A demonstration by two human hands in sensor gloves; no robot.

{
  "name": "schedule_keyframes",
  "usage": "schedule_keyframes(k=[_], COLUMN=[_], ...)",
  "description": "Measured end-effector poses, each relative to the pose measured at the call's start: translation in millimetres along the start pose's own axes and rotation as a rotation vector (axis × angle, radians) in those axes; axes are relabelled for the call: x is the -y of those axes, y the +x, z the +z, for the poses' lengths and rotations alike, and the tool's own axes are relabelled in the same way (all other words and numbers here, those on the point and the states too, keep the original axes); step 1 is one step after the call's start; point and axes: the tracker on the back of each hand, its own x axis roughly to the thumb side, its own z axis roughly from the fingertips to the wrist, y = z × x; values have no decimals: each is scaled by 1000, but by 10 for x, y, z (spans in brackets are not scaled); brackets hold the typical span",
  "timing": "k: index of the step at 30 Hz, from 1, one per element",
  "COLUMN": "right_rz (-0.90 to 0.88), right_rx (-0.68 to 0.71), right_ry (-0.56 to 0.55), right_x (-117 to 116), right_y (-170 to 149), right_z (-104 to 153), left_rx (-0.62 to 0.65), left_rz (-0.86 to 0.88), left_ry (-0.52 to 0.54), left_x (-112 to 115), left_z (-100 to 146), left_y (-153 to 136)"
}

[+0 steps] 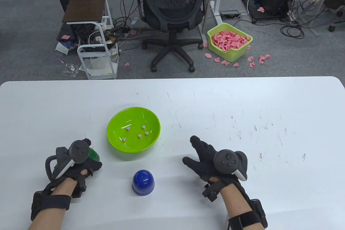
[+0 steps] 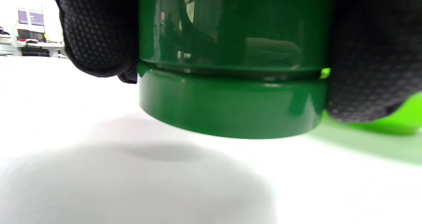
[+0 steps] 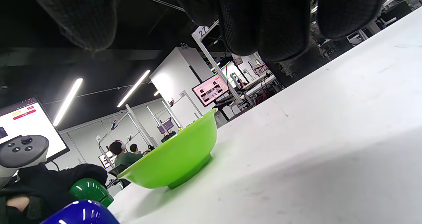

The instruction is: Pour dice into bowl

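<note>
Already five dice (image 1: 140,135) lay inside the lime bowl (image 1: 116,133), which sat left of centre toward the tabletop's (image 1: 242,106) near edge, so one pour looked done. A blue cup (image 1: 143,182) stood dome-up near that edge, apparently still unpoured. The left hand (image 1: 72,164) gripped a green cup (image 2: 230,85), mouth down, just above the surface. The right hand (image 1: 213,160) hovered with fingers spread, holding nothing.

Black textured sensor gloves cover the left hand (image 1: 78,164) and right hand (image 1: 207,157); grey-and-white trackers, black wrist straps, bare forearms.
</note>
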Motion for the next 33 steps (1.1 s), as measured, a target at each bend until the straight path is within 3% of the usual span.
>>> schedule_keyframes(k=[8,15,22,33], right_rz=[-7,17,53,116], right_rx=[31,81,133,179], right_ry=[-40,-62,-74,-67], right_x=[-9,-52,-127,-270], right_y=[73,212,362,486], right_z=[6,15,32,52], left_rx=[132,251,348,466], left_rz=[114,206,260,331], left_ry=[59,45,12,-50], left_x=[-330,-531,-572,-432], left_z=[96,172,216,313], left_y=[299,747,1260,2066])
